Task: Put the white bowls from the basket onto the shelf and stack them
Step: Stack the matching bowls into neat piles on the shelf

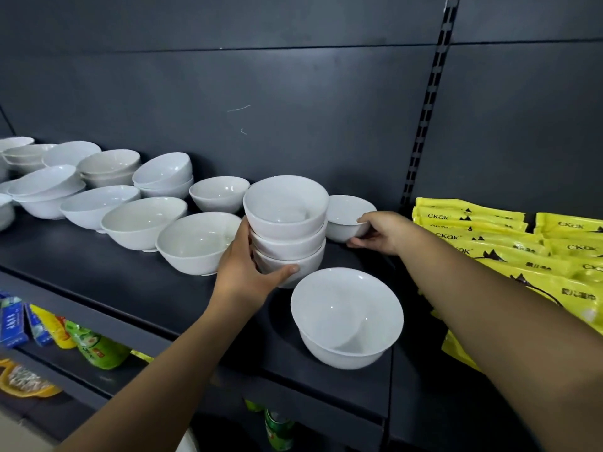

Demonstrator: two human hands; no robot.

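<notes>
Head view: the stack of three white bowls (287, 223) stands upright on the dark shelf (98, 265), mouths up and its axis vertical, about midway between the shelf's back wall and its front edge. The left hand (243, 265) grips the stack from its left side. Its thumb (285, 271) curls across the front of the lowest bowl, while the other fingers pass behind the stack and are mostly hidden. The left forearm rises from the lower left over the shelf's front edge, wrist straight.

Just beside the stack on its right, nearer the back wall, sits a small white bowl (342, 212), also upright; whether it touches the stack I cannot tell. The right hand (381, 233) pinches it at its right side, fingertips (361, 220) on the rim and thumb low against the outer wall. The right forearm reaches in from the lower right, passing over the yellow packets (489, 243) piled at the shelf's right end.

A lone white bowl (346, 321) stands upright by the shelf's front edge, in front of the stack and apart from both hands. More white bowls (143, 216), some nested and several tilted, spread along the shelf toward its left end. Green, yellow and blue packs (101, 349) lie on a lower level
</notes>
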